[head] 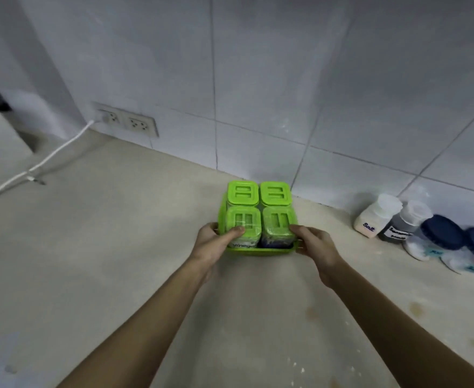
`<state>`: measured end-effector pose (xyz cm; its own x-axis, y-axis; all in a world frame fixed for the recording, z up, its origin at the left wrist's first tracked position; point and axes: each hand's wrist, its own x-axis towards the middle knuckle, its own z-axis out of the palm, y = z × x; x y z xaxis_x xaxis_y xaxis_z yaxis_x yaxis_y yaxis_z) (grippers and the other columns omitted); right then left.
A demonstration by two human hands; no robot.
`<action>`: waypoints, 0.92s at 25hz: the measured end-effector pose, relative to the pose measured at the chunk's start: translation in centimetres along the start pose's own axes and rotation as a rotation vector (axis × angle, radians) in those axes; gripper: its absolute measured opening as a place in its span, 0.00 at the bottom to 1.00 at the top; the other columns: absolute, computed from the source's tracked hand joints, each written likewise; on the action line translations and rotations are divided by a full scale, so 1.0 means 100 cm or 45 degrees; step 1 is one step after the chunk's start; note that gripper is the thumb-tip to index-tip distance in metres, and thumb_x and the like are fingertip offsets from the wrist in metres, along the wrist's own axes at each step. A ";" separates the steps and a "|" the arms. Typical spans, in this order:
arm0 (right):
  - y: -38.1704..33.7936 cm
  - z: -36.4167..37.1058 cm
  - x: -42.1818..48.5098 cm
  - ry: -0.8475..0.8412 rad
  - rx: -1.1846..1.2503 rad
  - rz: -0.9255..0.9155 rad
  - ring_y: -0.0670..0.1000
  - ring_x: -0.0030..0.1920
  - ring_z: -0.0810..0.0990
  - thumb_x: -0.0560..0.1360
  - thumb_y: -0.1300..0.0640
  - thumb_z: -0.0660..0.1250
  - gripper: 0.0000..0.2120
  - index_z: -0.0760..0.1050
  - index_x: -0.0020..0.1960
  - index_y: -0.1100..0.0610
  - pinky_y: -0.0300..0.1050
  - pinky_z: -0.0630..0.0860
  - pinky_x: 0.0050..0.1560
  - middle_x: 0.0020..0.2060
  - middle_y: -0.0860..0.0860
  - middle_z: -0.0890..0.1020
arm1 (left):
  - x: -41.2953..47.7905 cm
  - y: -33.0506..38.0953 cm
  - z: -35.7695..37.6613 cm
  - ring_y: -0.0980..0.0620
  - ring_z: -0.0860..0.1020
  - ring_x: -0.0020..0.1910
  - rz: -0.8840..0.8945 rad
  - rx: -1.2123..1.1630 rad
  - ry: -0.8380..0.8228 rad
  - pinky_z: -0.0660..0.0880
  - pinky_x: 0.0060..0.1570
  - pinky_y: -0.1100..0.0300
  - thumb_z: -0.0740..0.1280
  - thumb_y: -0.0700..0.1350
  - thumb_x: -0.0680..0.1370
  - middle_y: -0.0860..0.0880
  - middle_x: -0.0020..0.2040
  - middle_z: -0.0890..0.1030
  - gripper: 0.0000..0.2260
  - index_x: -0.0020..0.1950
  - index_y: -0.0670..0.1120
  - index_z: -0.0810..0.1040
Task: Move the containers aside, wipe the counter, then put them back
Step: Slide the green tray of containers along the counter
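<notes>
We observe a green tray (258, 251) near the centre of the beige counter (118, 247), close to the tiled wall (258, 79). It carries 4 green-lidded containers (258, 214) in a 2-by-2 block, touching one another; the near-left one bears a label reading "Vinegar".

The left hand (216, 242) grips the tray's near-left corner, at about 8 o'clock of the block, thumb pressed on the lid of the near-left container, remaining fingers curled round the tray edge. The right hand (314, 243) grips the near-right corner, at about 4 o'clock, fingers closed on the rim. We cannot tell whether the tray rests on the counter or is lifted.

At 3 o'clock from the tray, well apart, a row of jars stands along the wall: a white-capped jar (377, 217) marked "Salt", a dark jar (406, 224) beside it, then 2 blue-lidded jars (454, 242).

At 10 o'clock, a double wall socket (129, 123) holds a white cable (48, 158) trailing across the counter.
</notes>
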<state>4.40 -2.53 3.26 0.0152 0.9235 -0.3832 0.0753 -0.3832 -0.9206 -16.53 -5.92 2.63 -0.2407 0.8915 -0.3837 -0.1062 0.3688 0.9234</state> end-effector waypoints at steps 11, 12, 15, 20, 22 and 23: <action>0.050 0.174 -0.034 -0.484 -0.166 0.096 0.50 0.43 0.82 0.73 0.56 0.68 0.11 0.81 0.50 0.63 0.48 0.77 0.53 0.44 0.56 0.85 | -0.084 -0.065 -0.175 0.52 0.82 0.45 -0.014 -0.081 0.436 0.76 0.39 0.70 0.73 0.45 0.72 0.44 0.50 0.84 0.15 0.55 0.40 0.80; 0.053 0.180 -0.037 -0.498 -0.176 0.098 0.49 0.42 0.82 0.74 0.56 0.68 0.11 0.81 0.51 0.63 0.46 0.77 0.52 0.44 0.56 0.85 | -0.088 -0.071 -0.180 0.52 0.82 0.46 -0.026 -0.074 0.443 0.76 0.40 0.69 0.73 0.46 0.72 0.44 0.50 0.84 0.16 0.56 0.41 0.80; 0.055 0.185 -0.045 -0.562 -0.169 -0.002 0.48 0.44 0.81 0.76 0.58 0.66 0.11 0.80 0.54 0.63 0.44 0.76 0.53 0.47 0.55 0.84 | -0.096 -0.080 -0.185 0.52 0.81 0.46 -0.084 0.052 0.380 0.74 0.38 0.70 0.73 0.55 0.69 0.47 0.49 0.84 0.22 0.56 0.42 0.79; 0.043 0.137 -0.053 -0.552 -0.563 -0.294 0.51 0.58 0.77 0.77 0.57 0.66 0.20 0.70 0.66 0.64 0.30 0.71 0.51 0.59 0.55 0.77 | -0.091 -0.050 -0.165 0.40 0.70 0.59 0.440 1.335 0.712 0.72 0.58 0.49 0.73 0.49 0.70 0.40 0.57 0.73 0.28 0.66 0.40 0.71; 0.038 0.081 -0.048 -0.471 -0.865 -0.423 0.52 0.61 0.76 0.76 0.51 0.66 0.25 0.68 0.69 0.60 0.39 0.71 0.59 0.65 0.56 0.74 | -0.085 -0.031 -0.114 0.40 0.72 0.58 0.802 1.548 0.528 0.73 0.59 0.49 0.71 0.40 0.69 0.40 0.58 0.73 0.24 0.64 0.41 0.72; 0.035 0.042 -0.046 -0.407 -0.961 -0.456 0.52 0.62 0.75 0.76 0.50 0.66 0.25 0.68 0.70 0.59 0.43 0.71 0.61 0.66 0.56 0.73 | -0.083 -0.025 -0.077 0.41 0.73 0.57 0.880 1.572 0.397 0.73 0.58 0.50 0.71 0.39 0.69 0.41 0.58 0.74 0.22 0.62 0.42 0.73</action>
<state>0.43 -8.19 1.46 -0.4054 0.8945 -0.1885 0.6599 0.1437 -0.7374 -21.70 -16.24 3.41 -0.1119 0.9489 0.2952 0.9609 0.0276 0.2756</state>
